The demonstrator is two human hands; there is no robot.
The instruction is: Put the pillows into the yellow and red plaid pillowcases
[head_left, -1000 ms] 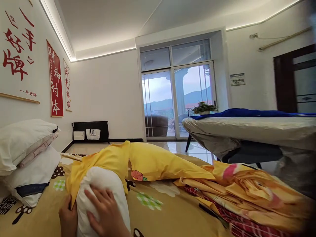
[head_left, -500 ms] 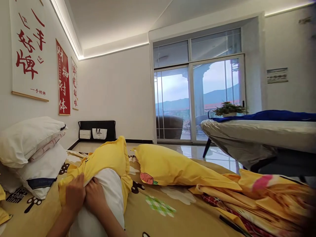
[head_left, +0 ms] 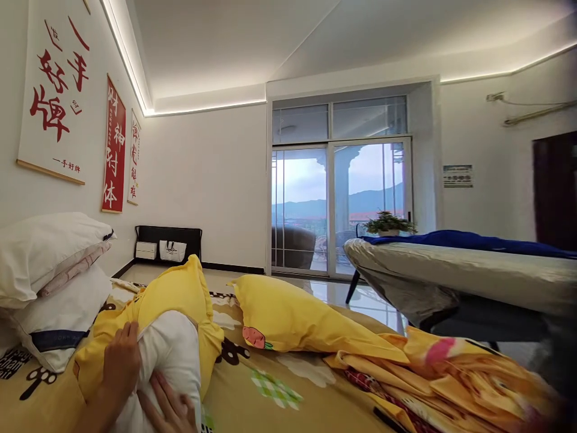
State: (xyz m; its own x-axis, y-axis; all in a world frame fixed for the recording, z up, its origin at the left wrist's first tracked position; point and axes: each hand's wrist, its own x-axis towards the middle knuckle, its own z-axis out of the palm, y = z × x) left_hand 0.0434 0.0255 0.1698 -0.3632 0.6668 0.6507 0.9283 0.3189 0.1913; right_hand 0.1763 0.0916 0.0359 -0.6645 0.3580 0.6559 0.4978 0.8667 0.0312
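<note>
A white pillow (head_left: pixel 174 337) lies partly inside a yellow pillowcase (head_left: pixel 169 294), its near end bare. My left hand (head_left: pixel 121 358) is closed on the left edge of the pillowcase opening. On the near part of the white pillow rests my right hand (head_left: pixel 166 406), fingers stretched out and pressing into it; its lower part is cut off by the frame. A second yellow pillow (head_left: pixel 293 310) with a carrot print lies just right of the pillowcase, apart from both hands.
White pillows (head_left: pixel 54 252) are stacked at left on the patterned bed sheet (head_left: pixel 243 397). Crumpled orange-yellow bedding (head_left: pixel 451 379) lies at right. Beyond the bed stands a covered table (head_left: pixel 451 258) with a blue cloth (head_left: pixel 460 240) and a potted plant (head_left: pixel 390 222).
My right hand has let go of the pillowcase edge and moved down onto the white pillow, its fingers opening out. My left hand keeps its hold. The view has shifted right and upward.
</note>
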